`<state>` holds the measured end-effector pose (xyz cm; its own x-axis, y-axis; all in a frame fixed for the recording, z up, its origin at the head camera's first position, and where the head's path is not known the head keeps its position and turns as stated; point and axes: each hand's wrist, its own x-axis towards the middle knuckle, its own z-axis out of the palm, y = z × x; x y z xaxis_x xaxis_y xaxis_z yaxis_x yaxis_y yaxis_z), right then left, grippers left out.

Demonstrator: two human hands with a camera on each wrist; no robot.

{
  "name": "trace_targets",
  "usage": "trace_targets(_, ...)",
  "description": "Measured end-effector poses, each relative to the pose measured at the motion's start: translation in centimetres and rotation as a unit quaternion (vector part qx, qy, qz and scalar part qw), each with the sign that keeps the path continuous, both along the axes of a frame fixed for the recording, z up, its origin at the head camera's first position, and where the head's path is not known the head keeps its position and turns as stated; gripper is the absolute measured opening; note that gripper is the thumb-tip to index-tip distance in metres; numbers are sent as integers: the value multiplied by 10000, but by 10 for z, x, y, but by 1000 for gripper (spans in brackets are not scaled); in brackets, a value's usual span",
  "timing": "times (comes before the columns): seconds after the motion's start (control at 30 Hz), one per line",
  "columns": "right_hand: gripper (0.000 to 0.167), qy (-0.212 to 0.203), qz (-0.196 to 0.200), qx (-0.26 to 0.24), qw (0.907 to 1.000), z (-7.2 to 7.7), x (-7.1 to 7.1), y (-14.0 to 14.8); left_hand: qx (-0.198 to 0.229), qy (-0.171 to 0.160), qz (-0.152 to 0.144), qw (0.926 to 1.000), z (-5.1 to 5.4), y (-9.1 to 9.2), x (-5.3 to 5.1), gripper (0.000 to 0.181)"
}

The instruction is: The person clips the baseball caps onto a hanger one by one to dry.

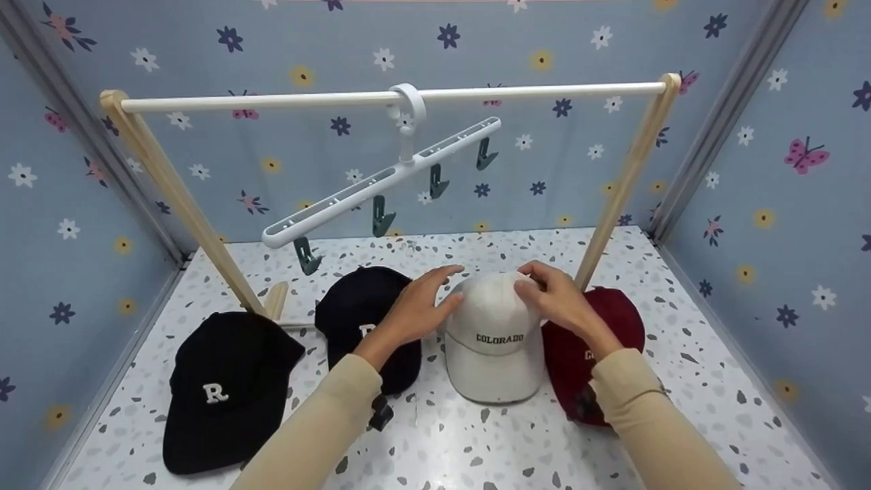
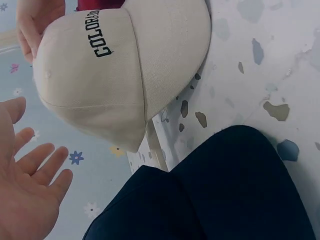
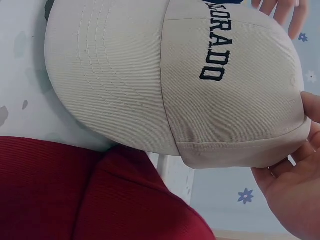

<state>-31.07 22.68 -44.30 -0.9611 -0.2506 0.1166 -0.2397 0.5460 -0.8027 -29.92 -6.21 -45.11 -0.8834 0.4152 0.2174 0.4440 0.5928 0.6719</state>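
A cream baseball cap (image 1: pixel 493 313) lettered COLORADO sits on the speckled surface, brim towards me. At its right rear, my right hand (image 1: pixel 561 299) pinches the crown; the right wrist view shows the thumb (image 3: pixel 311 106) on the outside and the fingers round the back edge. My left hand (image 1: pixel 415 309) hovers by the crown's left side with fingers spread, apart from the cap in the left wrist view. Under the left forearm lies a navy cap (image 1: pixel 364 292), partly hidden. A dark red cap (image 1: pixel 622 320) lies beneath the right wrist, its lettering mostly covered.
A wooden rack with a white rail (image 1: pixel 272 101) stands behind the caps. From it hangs a slanted white hanger (image 1: pixel 340 204) with several dark green clips (image 1: pixel 381 216). A black cap (image 1: pixel 224 367) with a white R lies at the left. Patterned walls (image 1: pixel 769 224) enclose the surface.
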Motion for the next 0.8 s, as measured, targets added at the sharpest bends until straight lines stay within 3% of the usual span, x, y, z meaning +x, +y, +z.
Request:
trace_targets(0.17, 23, 284, 258, 26, 9993, 9, 3, -5, 156, 19, -35, 9999, 2, 4, -7, 51)
trace_targets(0.43, 19, 687, 422, 77, 9967, 15, 5, -11, 321, -43, -206, 9993, 6, 9, -10, 50)
trace_targets(0.8, 19, 779, 457, 1, 9959, 18, 6, -8, 903, -166, -385, 9950, 6, 20, -15, 34)
